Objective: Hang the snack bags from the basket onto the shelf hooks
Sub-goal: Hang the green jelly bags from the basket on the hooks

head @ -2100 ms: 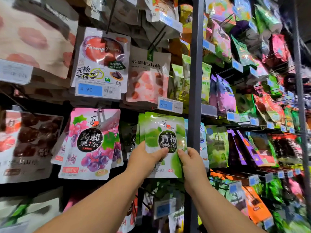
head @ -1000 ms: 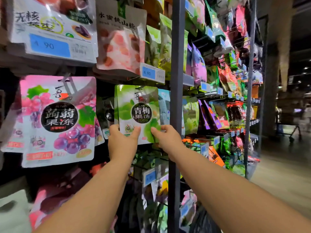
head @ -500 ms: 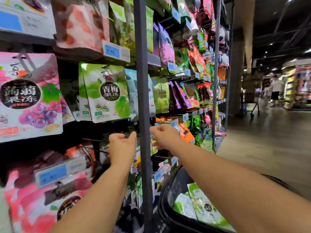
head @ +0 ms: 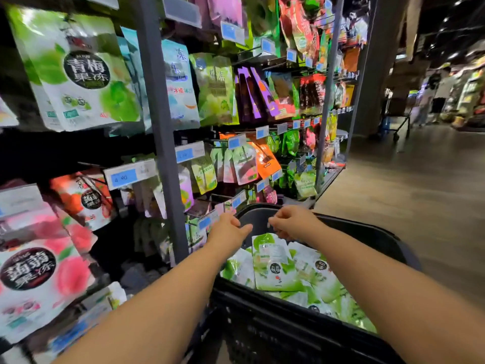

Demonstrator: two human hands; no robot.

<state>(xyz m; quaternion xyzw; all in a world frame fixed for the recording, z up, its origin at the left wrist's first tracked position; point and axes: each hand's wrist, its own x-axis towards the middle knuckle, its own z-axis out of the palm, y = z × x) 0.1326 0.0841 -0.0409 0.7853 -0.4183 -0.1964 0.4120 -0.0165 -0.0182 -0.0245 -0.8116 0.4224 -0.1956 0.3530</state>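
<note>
A person's left hand [head: 227, 230] and right hand [head: 292, 222] hover above the far end of a black basket [head: 367, 232], apparently poised to pick a pack. Both hold nothing: the left fingers lie loosely together, and the right fingers hang loosely curled. Green snack bags [head: 275, 264] lie heaped in the basket, parked close beside the shelf, where a matching green bag [head: 76, 72] already hangs in the upper row.

The shelf [head: 157, 101] carries hanging pouches [head: 78, 72]; the black basket [head: 367, 231] beside it holds green snack bags [head: 275, 267]
</note>
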